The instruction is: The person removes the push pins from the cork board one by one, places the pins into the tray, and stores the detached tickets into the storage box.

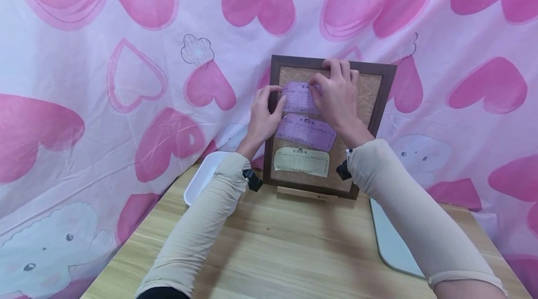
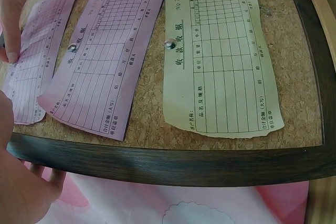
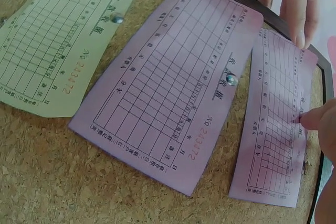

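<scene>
High on the brown-framed cork board [image 1: 371, 88], the topmost purple paper slip [image 1: 298, 99] is touched by the left hand [image 1: 262, 114], fingers spread; whether anything is pinched by the right hand [image 1: 339, 96] cannot be told; uneven pressure could skew it.

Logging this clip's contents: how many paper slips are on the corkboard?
3: yellow slip lowest, middle purple slip above it, top purple slip partly behind the right hand in head view.

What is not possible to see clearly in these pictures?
Head view: right end of the top slip, hidden by the right hand.
Head view: part of the tray, behind the left sleeve.
Left wrist view: one end of the lowest slip, cut off by the picture's upper edge.
</scene>
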